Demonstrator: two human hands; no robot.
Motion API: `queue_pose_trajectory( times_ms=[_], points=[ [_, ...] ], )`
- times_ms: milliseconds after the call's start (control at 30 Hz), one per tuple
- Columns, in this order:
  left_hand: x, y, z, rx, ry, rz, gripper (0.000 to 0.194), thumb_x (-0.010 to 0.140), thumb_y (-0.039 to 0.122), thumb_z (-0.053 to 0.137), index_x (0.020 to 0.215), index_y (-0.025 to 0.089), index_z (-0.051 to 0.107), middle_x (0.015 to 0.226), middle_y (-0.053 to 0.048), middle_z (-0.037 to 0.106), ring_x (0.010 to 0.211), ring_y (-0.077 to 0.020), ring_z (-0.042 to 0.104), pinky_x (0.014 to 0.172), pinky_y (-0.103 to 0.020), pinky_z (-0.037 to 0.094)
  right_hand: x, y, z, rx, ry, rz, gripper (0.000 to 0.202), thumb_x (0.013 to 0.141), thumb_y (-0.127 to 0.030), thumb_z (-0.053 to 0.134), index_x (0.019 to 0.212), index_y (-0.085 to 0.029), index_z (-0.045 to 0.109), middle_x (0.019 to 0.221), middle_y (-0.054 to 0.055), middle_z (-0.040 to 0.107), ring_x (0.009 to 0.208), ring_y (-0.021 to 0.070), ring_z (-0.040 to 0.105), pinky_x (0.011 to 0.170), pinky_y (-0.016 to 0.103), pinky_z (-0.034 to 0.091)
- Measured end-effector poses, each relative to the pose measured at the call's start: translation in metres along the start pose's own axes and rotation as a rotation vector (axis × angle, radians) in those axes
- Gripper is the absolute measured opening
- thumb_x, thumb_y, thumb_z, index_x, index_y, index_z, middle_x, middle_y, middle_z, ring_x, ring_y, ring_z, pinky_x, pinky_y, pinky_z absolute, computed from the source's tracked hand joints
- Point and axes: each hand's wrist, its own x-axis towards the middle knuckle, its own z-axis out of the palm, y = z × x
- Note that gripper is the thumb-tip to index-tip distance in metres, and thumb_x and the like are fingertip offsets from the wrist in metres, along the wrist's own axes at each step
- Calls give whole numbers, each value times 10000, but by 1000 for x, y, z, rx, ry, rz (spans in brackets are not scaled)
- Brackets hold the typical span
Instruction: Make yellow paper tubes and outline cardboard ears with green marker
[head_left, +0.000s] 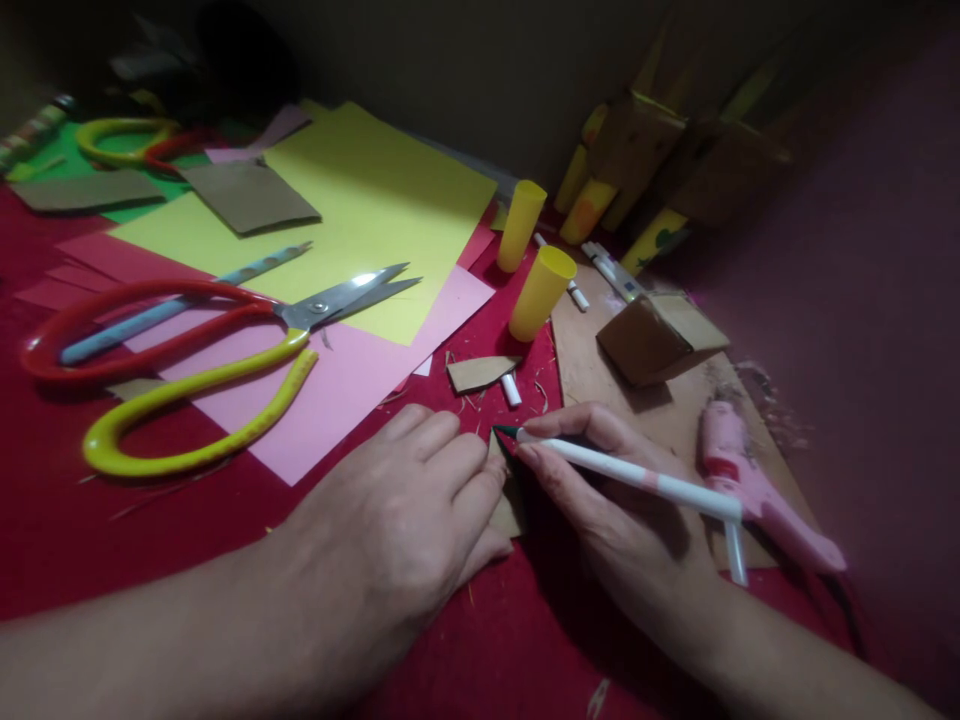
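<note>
My right hand (637, 510) is closed on a white marker (637, 474), whose dark green tip points left at the top of a small cardboard piece (510, 508). My left hand (427, 510) lies over that piece with its fingers curled together, pressing it to the red cloth and hiding much of it. Beyond my hands lie a cut cardboard scrap (480, 374) and a white marker cap (511, 388). Two yellow paper tubes (541, 292) stand upright a little farther off.
Big scissors (315, 312) and a blue pencil (187, 306) rest on pink and yellow sheets (390, 190) at left. A pink glue gun (757, 495) and a cardboard box (660, 335) sit on a board at right, with cardboard figures (637, 140) behind.
</note>
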Motion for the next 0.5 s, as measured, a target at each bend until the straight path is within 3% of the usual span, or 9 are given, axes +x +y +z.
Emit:
queue_pose_trajectory(
  times_ms=[200,500],
  points=[
    [1,0,3,21,61,10,360,1025,210,404,957,53,721,838,-109,661,757,-252,546,705,-407,474,0,2,-1,-11,11,25,70,924,-248,655,857,-230,644,771,-25,710,646,113,666,539,186,524],
    [4,0,2,1,-12,-7,349,1030,204,400,998,59,716,865,-110,669,777,-242,555,720,-395,474,-1,-1,-2,-63,3,32,111,926,-222,637,817,-237,622,692,-62,657,594,77,606,519,142,477]
  ],
)
